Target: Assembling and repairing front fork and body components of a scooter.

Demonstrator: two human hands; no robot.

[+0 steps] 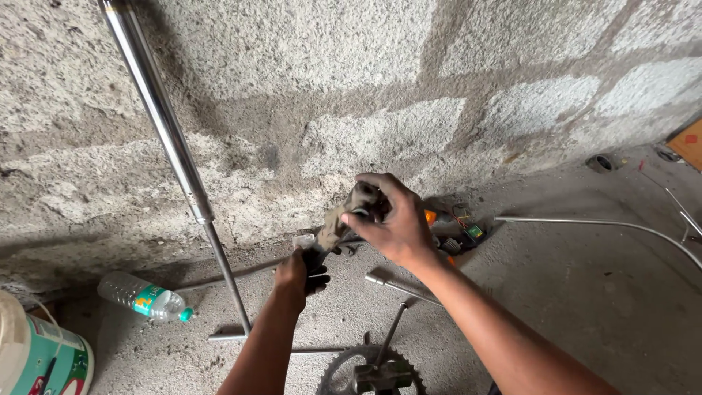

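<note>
Grey concrete floor [585,292], plastic bottle [146,296] near wall, chainring crank [373,369] at front edge, socket wrench [398,287], bent rod [607,227] at right.

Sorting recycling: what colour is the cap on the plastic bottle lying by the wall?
Teal green cap on the clear plastic bottle, seen in the head view.

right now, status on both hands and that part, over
Left hand shut on dark handle end. Right hand wrapped over grimy part, grip closed. Steel pole leans on wall to the left, chainring on floor below, neither touching hands.
</note>
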